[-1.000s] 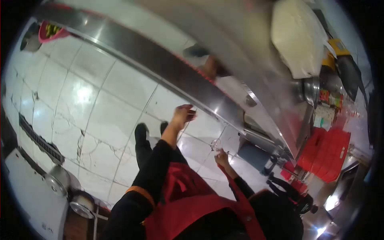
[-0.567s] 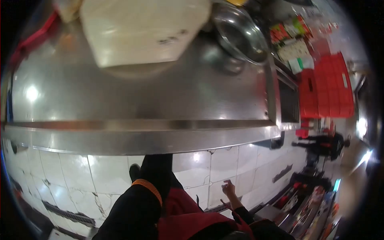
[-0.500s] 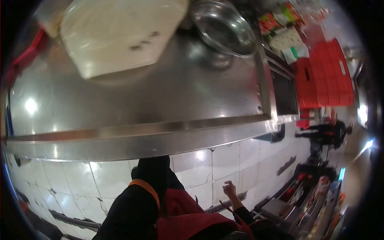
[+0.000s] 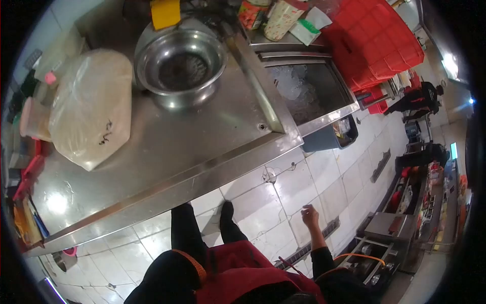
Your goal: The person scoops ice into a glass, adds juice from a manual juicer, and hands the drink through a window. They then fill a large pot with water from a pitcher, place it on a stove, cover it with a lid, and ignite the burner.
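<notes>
My right hand (image 4: pixel 311 217) hangs over the tiled floor, out to the right of my body. Its fingers are loosely bent, the thumb stands a little apart, and I see nothing held in it. It touches nothing and is well away from the steel counter (image 4: pixel 167 152). My left hand is out of sight; only the dark left sleeve (image 4: pixel 169 276) with an orange band shows. On the counter lie a large, pale-filled plastic bag (image 4: pixel 93 111) with dark handwriting and a round metal basin (image 4: pixel 182 66).
An open steel bin of ice (image 4: pixel 296 88) adjoins the counter's right end, beside red crates (image 4: pixel 374 43). A grey waste bin (image 4: pixel 324 141) stands below. Several food packets (image 4: pixel 286 20) lie behind. A person in dark clothes (image 4: pixel 420 99) stands farther off, past shelving (image 4: pixel 430 202).
My view has turned and shifted right, bringing the ice bin and waste bin into sight. The bag and basin appear farther left. My right hand has swung slightly up and right in view.
</notes>
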Action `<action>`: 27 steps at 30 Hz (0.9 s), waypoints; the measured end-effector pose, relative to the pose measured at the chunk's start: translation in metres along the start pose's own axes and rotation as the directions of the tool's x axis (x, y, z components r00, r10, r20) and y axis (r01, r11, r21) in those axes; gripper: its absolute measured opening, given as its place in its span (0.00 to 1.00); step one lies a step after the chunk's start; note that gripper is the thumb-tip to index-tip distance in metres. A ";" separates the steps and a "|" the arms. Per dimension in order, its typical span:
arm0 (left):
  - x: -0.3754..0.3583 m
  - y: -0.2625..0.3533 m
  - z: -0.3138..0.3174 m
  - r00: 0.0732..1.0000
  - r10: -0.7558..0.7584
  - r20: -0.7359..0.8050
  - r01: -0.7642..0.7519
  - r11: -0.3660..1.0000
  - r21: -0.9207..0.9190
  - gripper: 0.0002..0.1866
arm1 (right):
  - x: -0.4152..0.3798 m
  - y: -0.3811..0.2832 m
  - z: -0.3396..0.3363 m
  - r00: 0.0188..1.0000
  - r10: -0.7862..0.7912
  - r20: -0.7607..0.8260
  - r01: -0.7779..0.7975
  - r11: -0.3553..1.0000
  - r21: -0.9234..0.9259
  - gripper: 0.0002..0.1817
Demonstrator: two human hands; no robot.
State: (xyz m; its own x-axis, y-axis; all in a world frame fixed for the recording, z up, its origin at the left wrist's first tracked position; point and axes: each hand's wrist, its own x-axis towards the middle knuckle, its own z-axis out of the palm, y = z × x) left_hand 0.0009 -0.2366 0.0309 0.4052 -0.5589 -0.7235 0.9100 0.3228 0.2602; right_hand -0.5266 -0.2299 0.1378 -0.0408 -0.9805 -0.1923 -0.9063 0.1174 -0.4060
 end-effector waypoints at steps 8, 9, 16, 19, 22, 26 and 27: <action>-0.122 0.036 -0.044 0.991 0.070 -0.115 -0.024 0.931 0.363 0.09 | 0.095 -0.048 -0.059 0.963 -0.141 -0.231 0.142 0.990 -0.013 0.08; -0.139 0.041 -0.051 0.982 0.105 -0.156 -0.027 0.899 0.437 0.10 | 0.114 -0.072 -0.074 0.953 -0.131 -0.275 0.136 0.991 0.000 0.08; -0.237 0.084 -0.075 0.898 0.352 -0.264 -0.002 0.603 0.798 0.11 | 0.247 -0.266 -0.117 0.786 -0.438 -0.436 0.557 0.808 0.191 0.05; -0.261 0.100 -0.100 0.810 0.511 -0.286 0.060 0.413 0.909 0.17 | 0.329 -0.319 -0.060 0.755 -0.656 0.006 0.614 0.703 -0.358 0.10; -0.278 0.105 -0.087 0.785 0.497 -0.370 0.278 0.252 0.927 0.17 | 0.371 -0.340 -0.016 0.795 -0.587 0.156 0.571 0.634 -0.521 0.12; -0.273 0.096 -0.096 0.821 0.342 -0.457 0.386 0.258 0.886 0.15 | 0.401 -0.337 0.012 0.758 -0.536 0.371 0.588 0.317 -0.744 0.17; -0.272 0.092 -0.100 0.823 0.312 -0.475 0.405 0.265 0.875 0.15 | 0.401 -0.333 0.018 0.734 -0.554 0.392 0.527 0.101 -0.844 0.19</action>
State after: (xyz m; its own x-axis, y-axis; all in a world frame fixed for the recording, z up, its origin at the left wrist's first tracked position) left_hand -0.0348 0.0217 0.1874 0.5750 0.0039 -0.8182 0.4827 -0.8091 0.3353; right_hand -0.2335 -0.6593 0.1798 0.6371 -0.7233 -0.2664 -0.4680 -0.6376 0.6119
